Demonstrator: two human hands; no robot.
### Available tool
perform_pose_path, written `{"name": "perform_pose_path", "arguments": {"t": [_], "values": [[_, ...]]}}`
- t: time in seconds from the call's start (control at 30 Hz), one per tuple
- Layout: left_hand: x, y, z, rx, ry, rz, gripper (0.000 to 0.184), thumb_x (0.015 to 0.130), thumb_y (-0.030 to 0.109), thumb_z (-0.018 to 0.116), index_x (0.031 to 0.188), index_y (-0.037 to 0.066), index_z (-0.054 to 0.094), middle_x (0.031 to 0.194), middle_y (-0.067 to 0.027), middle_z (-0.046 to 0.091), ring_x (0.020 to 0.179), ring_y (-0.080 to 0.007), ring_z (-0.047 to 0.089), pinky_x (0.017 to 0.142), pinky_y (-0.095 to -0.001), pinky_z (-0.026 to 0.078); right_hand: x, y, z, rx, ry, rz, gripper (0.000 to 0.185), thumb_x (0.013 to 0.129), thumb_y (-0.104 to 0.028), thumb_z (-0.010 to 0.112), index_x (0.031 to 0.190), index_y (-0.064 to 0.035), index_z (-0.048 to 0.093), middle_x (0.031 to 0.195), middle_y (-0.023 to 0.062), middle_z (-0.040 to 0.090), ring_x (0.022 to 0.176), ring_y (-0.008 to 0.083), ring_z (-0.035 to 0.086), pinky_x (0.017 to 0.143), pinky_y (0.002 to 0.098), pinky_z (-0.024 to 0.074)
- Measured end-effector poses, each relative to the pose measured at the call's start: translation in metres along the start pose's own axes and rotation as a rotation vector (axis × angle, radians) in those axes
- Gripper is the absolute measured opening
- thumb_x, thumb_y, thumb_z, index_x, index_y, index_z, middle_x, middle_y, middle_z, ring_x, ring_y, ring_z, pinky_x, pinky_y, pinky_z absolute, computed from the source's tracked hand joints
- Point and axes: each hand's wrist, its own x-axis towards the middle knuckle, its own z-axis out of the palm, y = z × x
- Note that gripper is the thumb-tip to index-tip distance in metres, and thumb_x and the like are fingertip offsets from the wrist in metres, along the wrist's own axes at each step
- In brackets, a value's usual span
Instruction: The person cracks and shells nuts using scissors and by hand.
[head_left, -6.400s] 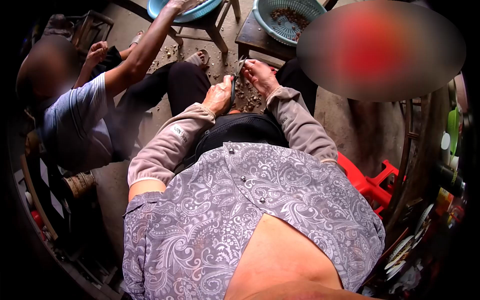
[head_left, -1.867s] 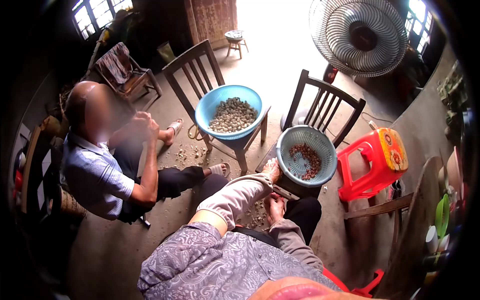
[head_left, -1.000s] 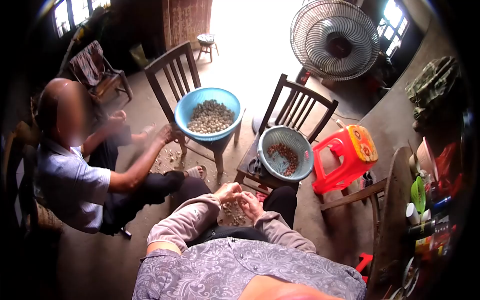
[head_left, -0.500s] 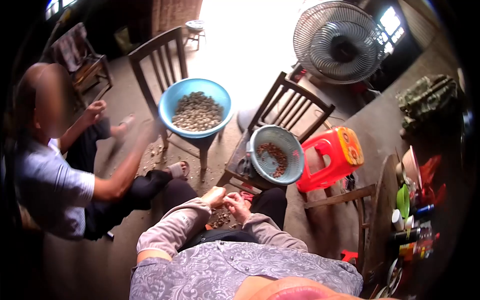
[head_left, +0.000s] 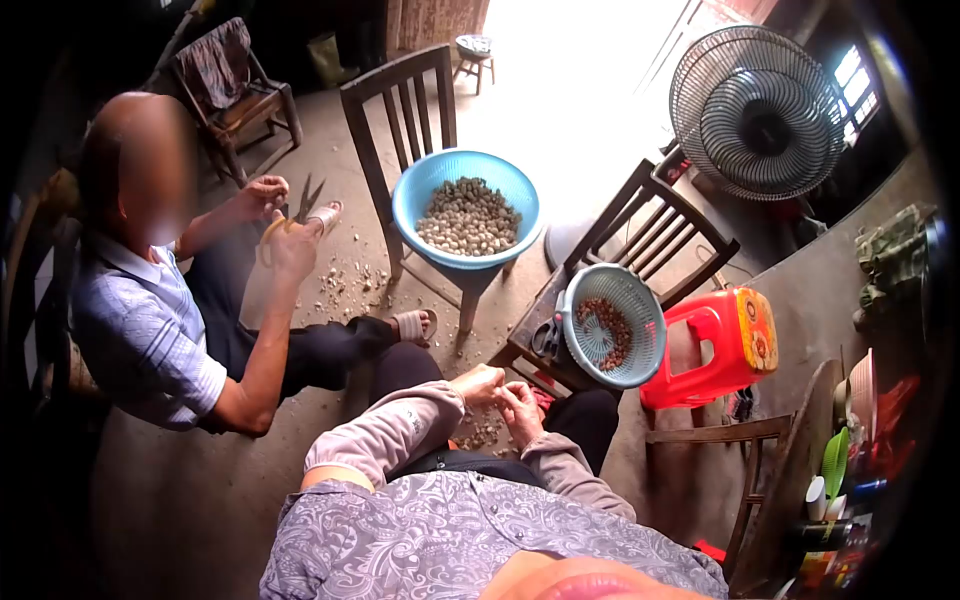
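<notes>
My left hand [head_left: 478, 385] and my right hand [head_left: 520, 412] are close together above my lap, fingertips pinched around something too small to make out. Below them, broken bits of shell [head_left: 482, 436] lie in a pile. Just beyond my hands, a blue-grey plastic colander [head_left: 655, 345] stands on a wooden chair and holds reddish-brown kernels [head_left: 606, 335]. Dark-handled scissors [head_left: 545, 338] lie beside it on the seat. Farther off, a light-blue basin [head_left: 410, 200] full of small round pale and dark nuts [head_left: 468, 220] rests on another chair.
At the left sits a person [head_left: 150, 320], holding scissors [head_left: 303, 205] in one hand, the other raised. Shell scraps [head_left: 355, 285] litter the floor. To the right are a red plastic stool [head_left: 700, 350], a large fan [head_left: 757, 115] and a wooden chair back [head_left: 720, 432].
The whole view has shifted, so things appear farther right. The other person's blurred arm has drawn back from beside the basin, and scissors now show in that hand. My hands stay pinched together.
</notes>
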Motion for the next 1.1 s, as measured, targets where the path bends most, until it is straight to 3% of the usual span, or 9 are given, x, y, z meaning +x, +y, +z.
{"name": "perform_pose_path", "arguments": {"t": [0.17, 0.3, 0.37, 0.53, 0.7, 0.77, 0.93, 1.03, 1.1], "values": [[-0.013, 0.03, -0.019, -0.191, -0.126, -0.133, 0.016, 0.081, 0.014, 0.056, 0.086, -0.001, 0.056, 0.065, -0.0115, 0.064, 0.053, -0.0181, 0.062, 0.047, -0.0305, 0.048, -0.007, -0.007, 0.002, -0.052, 0.0, 0.0, 0.012, 0.086, -0.008, 0.062, 0.091, -0.0077, 0.052, 0.084, 0.0004, 0.057, 0.076, 0.0083, 0.054, 0.07, 0.0214, 0.0457], [-0.005, 0.0, -0.003, 0.098, 0.013, 0.229, 0.011, 0.083, 0.012, 0.053, 0.083, 0.001, 0.054, 0.066, -0.0125, 0.061, 0.057, -0.0186, 0.062, 0.047, -0.0336, 0.048, -0.011, -0.01, 0.003, 0.001, -0.065, 0.0, 0.008, 0.087, -0.006, 0.059, 0.087, -0.0064, 0.051, 0.082, 0.0023, 0.054, 0.077, 0.0106, 0.054, 0.072, 0.0233, 0.0467], [-0.012, 0.023, -0.014, -0.092, -0.081, 0.04, 0.015, 0.083, 0.014, 0.056, 0.078, 0.001, 0.054, 0.059, -0.0104, 0.059, 0.055, -0.0171, 0.062, 0.047, -0.0324, 0.047, -0.015, -0.017, 0.008, -0.027, -0.06, 0.006, 0.01, 0.086, -0.008, 0.061, 0.088, -0.0076, 0.052, 0.081, 0.0006, 0.054, 0.077, 0.01, 0.054, 0.071, 0.0235, 0.0466], [-0.011, 0.023, -0.014, -0.239, -0.109, -0.034, 0.017, 0.084, 0.017, 0.059, 0.079, 0.002, 0.053, 0.063, -0.0098, 0.061, 0.054, -0.0133, 0.061, 0.046, -0.0292, 0.048, -0.01, -0.011, -0.002, -0.095, -0.105, -0.017, 0.013, 0.086, -0.011, 0.062, 0.09, -0.0076, 0.051, 0.087, 0.0018, 0.056, 0.084, 0.0121, 0.057, 0.077, 0.0252, 0.0475], [0.003, -0.013, 0.011, 0.04, 0.106, 0.19, 0.025, 0.079, 0.023, 0.061, 0.077, 0.0, 0.05, 0.065, -0.019, 0.058, 0.063, -0.0278, 0.062, 0.052, -0.0416, 0.045, -0.007, -0.009, 0.002, -0.055, -0.044, 0.015, 0.015, 0.084, -0.007, 0.063, 0.091, -0.006, 0.05, 0.087, 0.0037, 0.056, 0.085, 0.0139, 0.058, 0.08, 0.0272, 0.0482], [-0.004, 0.004, 0.004, -0.007, 0.036, -0.001, 0.027, 0.079, 0.027, 0.064, 0.08, 0.002, 0.053, 0.069, -0.0183, 0.059, 0.065, -0.0302, 0.062, 0.056, -0.0383, 0.046, -0.009, -0.009, 0.007, -0.073, -0.008, 0.013, 0.015, 0.084, -0.007, 0.063, 0.091, -0.0056, 0.05, 0.087, 0.0038, 0.056, 0.084, 0.0133, 0.058, 0.079, 0.0259, 0.0484], [0.002, -0.008, 0.014, 0.023, 0.155, -0.027, 0.026, 0.079, 0.027, 0.063, 0.082, 0.002, 0.057, 0.072, -0.0194, 0.062, 0.07, -0.0303, 0.064, 0.06, -0.0383, 0.049, -0.004, -0.002, 0.001, -0.07, -0.035, -0.034, 0.013, 0.086, -0.009, 0.062, 0.093, -0.0051, 0.051, 0.088, 0.004, 0.057, 0.084, 0.0128, 0.057, 0.076, 0.0252, 0.0483], [-0.002, 0.0, 0.015, 0.006, 0.201, -0.094, 0.024, 0.081, 0.024, 0.057, 0.081, 0.0, 0.054, 0.077, -0.0227, 0.062, 0.077, -0.039, 0.063, 0.064, -0.0433, 0.048, -0.004, -0.004, 0.003, -0.087, -0.004, -0.028, 0.013, 0.087, -0.01, 0.061, 0.094, -0.0053, 0.051, 0.088, 0.0041, 0.057, 0.083, 0.0128, 0.057, 0.075, 0.025, 0.0481], [0.0, 0.002, 0.015, -0.06, 0.174, -0.067, 0.022, 0.085, 0.022, 0.053, 0.088, 0.001, 0.053, 0.072, -0.0198, 0.062, 0.07, -0.0303, 0.065, 0.061, -0.0385, 0.05, -0.004, -0.006, 0.003, -0.03, 0.029, -0.065, 0.013, 0.088, -0.011, 0.059, 0.098, -0.0055, 0.051, 0.087, 0.0036, 0.056, 0.08, 0.0119, 0.056, 0.072, 0.024, 0.0473]]}}
